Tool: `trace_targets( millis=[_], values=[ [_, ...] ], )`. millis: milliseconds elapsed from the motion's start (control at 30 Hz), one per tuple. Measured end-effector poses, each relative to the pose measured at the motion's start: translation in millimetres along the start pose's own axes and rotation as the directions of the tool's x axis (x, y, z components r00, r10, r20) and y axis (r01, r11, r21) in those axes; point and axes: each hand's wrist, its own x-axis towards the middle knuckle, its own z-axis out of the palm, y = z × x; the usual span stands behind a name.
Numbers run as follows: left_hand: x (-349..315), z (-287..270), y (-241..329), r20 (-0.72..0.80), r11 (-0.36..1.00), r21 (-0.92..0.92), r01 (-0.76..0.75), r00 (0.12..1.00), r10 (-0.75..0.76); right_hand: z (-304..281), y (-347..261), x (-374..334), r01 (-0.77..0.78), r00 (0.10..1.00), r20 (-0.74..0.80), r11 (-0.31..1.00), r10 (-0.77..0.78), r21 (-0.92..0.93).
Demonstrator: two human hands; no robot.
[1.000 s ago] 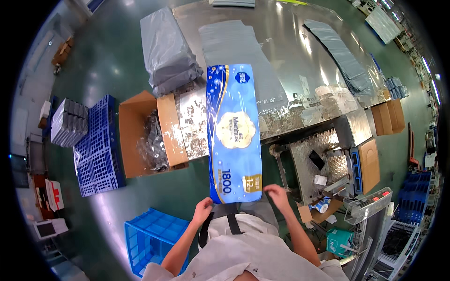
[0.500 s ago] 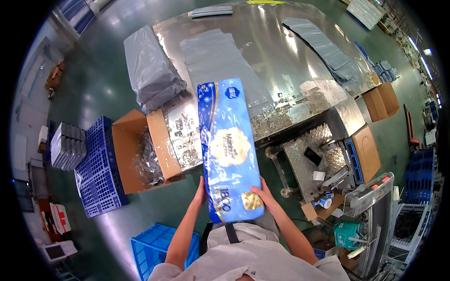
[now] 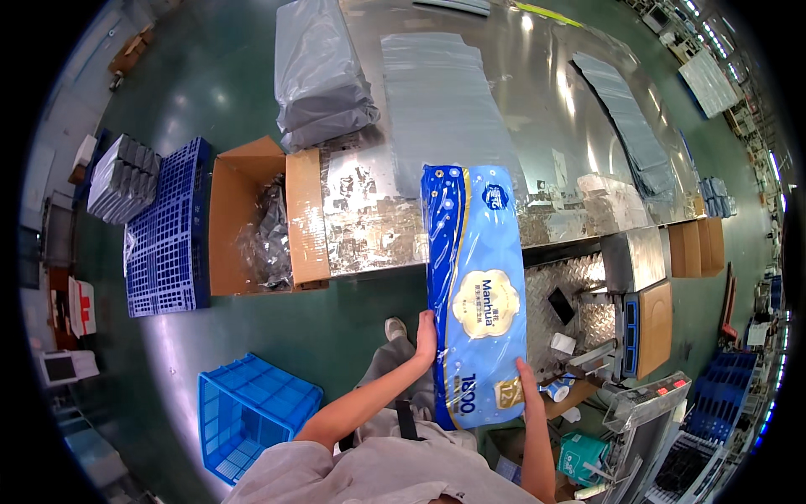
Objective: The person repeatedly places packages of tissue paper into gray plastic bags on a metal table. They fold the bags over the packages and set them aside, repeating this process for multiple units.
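A long blue toilet paper pack (image 3: 483,370) in shiny plastic film, with a dark blue wavy side and a cream label, is held up in front of my body. My left hand (image 3: 426,338) presses on its left side, fingers partly hidden by the pack. On the opposite side, lower down, my right hand (image 3: 529,385) grips the edge. The pack's far end overlaps the edge of a metal table (image 3: 378,227), near a spread of flat grey plastic bags (image 3: 445,109).
Left of the table stands an open cardboard box (image 3: 243,210) holding crumpled film, beside a blue pallet (image 3: 168,235). A blue crate (image 3: 252,403) sits on the floor at lower left. A small machine (image 3: 646,412) stands at right. A bulky grey bag stack (image 3: 319,76) rests on the table.
The toilet paper pack has moved right in view, both hands still on it. My body has turned, so table, box and crate have shifted in view. A stepping foot now shows.
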Motion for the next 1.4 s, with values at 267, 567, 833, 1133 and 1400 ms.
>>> trace_targets(
  millis=[267, 567, 833, 1133, 1400],
  values=[
    [47.3, -40.2, 104.4, 0.543, 0.866, 0.500, 0.006, 0.777, -0.319, -3.2, -34.3, 1.4, -0.008, 1.000, 0.014, 0.999, 0.008, -0.043],
    [221.6, -13.7, 258.9, 0.472, 0.140, 0.694, -0.707, 0.592, 0.653, -19.1, -1.0, 9.2, -0.077, 0.997, -0.027, 0.997, 0.078, 0.015],
    [268.8, 15.1, 249.4, 0.692, -0.445, 0.720, -0.532, 0.502, 0.519, -6.5, 48.2, -2.8, -0.168, 0.985, 0.157, 0.599, 0.072, 0.783],
    [296.2, 23.4, 278.2, 0.787, -0.574, 0.609, -0.547, 0.506, 0.353, 23.9, 68.2, -1.0, -0.010, 0.999, -0.005, 0.343, 0.043, 0.939],
    [276.3, 35.4, 308.7, 0.446, -0.072, 0.845, -0.531, 0.622, 0.643, -14.9, 45.7, 14.2, -0.085, 0.995, 0.097, 0.340, -0.016, 0.936]
  ],
)
